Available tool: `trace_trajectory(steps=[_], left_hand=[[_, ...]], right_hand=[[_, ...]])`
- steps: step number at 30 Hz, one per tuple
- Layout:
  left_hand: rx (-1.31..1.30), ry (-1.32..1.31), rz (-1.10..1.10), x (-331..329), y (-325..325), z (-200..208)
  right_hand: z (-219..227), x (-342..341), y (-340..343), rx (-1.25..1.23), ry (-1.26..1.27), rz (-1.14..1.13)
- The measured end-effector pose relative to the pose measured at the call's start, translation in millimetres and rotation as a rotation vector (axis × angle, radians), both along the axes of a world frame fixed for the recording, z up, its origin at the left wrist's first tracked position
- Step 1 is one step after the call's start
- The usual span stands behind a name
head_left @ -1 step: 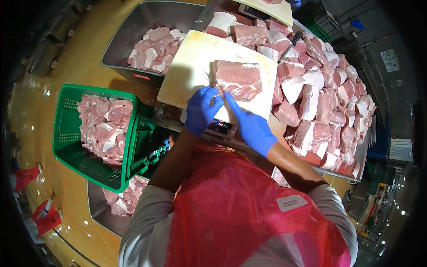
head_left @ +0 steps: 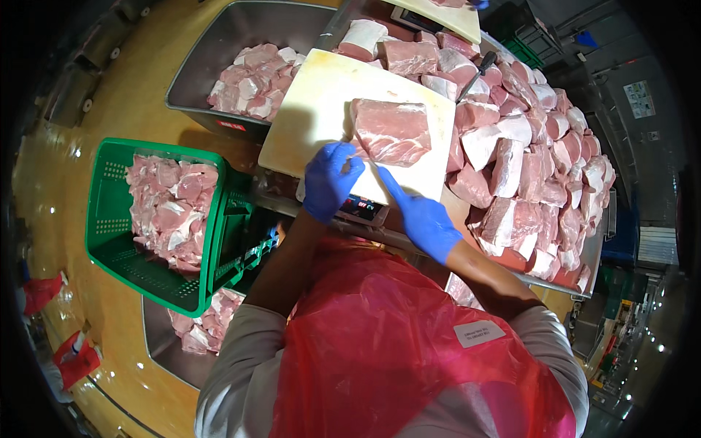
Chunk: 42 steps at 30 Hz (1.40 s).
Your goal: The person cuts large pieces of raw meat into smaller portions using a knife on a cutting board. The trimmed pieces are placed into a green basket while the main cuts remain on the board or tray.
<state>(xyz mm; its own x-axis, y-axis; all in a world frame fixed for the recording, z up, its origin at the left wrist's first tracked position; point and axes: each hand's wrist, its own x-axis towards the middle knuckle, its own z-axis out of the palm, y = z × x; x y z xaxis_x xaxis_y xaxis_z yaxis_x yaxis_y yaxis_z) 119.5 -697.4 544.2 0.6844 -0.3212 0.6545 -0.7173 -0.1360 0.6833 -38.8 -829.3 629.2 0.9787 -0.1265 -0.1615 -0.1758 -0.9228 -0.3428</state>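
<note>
A pale pink slab of pork loin [head_left: 392, 131] lies on the white cutting board [head_left: 307, 91] in front of me. My left hand [head_left: 330, 179], in a blue glove, pinches the near left corner of the slab between thumb and fingers. My right hand [head_left: 423, 219], gloved alike, is closed with its index finger stretched forward to the slab's near edge. It grips a knife whose handle is hidden under the palm; only a thin trace of blade shows near the fingertip, by the left hand.
Pork pieces [head_left: 511, 160] are heaped right of the board, a dark-handled tool [head_left: 483, 64] lying on them. Left are a grey tub [head_left: 191, 77] and a green basket [head_left: 106, 219] of cut meat, and a lower grey bin [head_left: 164, 343]. A scale display [head_left: 361, 207] sits at the board's near edge.
My right hand has drawn slightly back toward me and to the right, taking the blade off the slab's left side. My left hand keeps its pinch, shifted very slightly left.
</note>
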Motion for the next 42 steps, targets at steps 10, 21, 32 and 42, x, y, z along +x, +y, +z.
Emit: trace_trajectory(steps=[10, 21, 32, 42], left_hand=[[0.138, -0.09, -0.131, 14, 23, 24], [0.378, -0.239, 0.048, 21, 38, -8], [0.694, -0.095, 0.517, 86, 168, 53], [0.182, 0.053, -0.33, 59, -17, 16]], right_hand=[[52, -28, 5, -0.151, 0.158, -0.059], [37, -30, -11, -0.137, 0.276, -0.043], [13, -48, -26, 1.041, -0.35, -0.637], [-1, 61, -86, 1.03, -0.719, -0.607]])
